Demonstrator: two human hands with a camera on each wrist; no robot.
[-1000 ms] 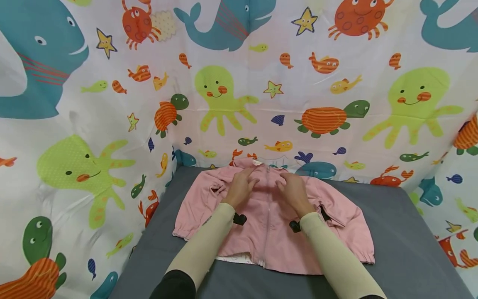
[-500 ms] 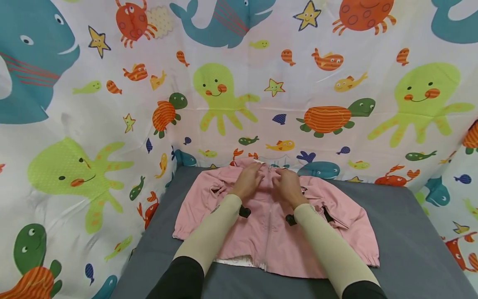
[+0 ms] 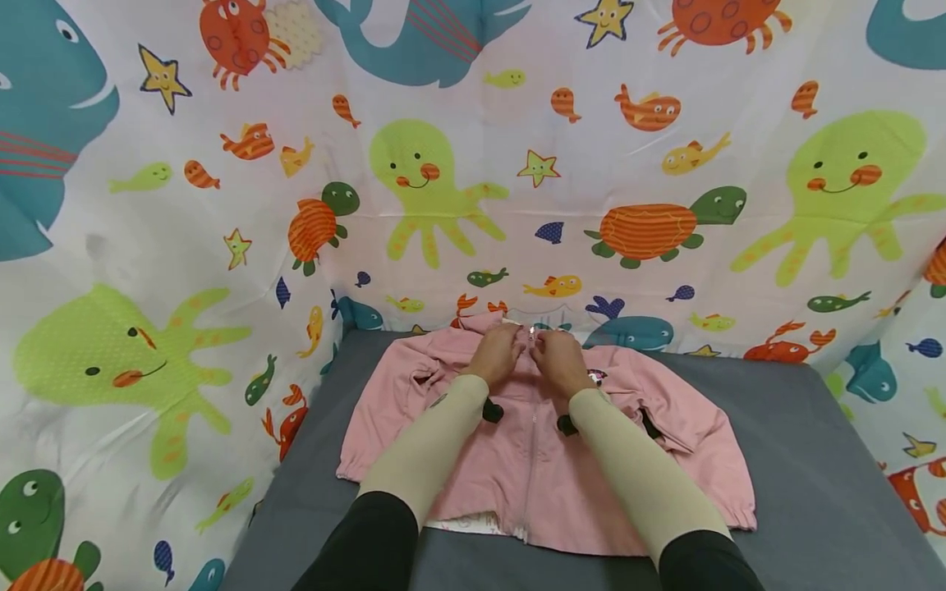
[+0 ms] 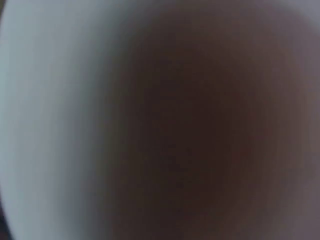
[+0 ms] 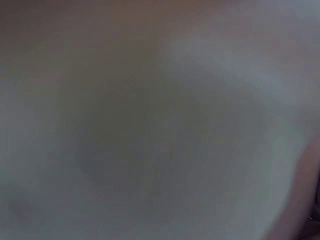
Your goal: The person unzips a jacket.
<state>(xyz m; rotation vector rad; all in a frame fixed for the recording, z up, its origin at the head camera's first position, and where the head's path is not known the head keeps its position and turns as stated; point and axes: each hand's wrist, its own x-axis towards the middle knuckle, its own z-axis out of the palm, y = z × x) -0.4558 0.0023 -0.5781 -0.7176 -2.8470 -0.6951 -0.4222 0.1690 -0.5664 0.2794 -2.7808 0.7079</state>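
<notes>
Patterned cloth (image 3: 473,103) backs the bench (image 3: 787,460); the pink jacket's (image 3: 506,451) zip (image 3: 531,460) runs twelve-to-six, its top midway between left hand (image 3: 493,355) and right hand (image 3: 560,361), fingers bent, grip unclear.

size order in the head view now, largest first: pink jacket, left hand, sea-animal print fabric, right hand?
1. Sea-animal print fabric
2. Pink jacket
3. Left hand and right hand: look alike, so unranked

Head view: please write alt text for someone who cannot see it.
A person's left hand and right hand are close together at the neck of a pink jacket lying on a grey surface. Behind is a backdrop printed with sea animals.
</notes>
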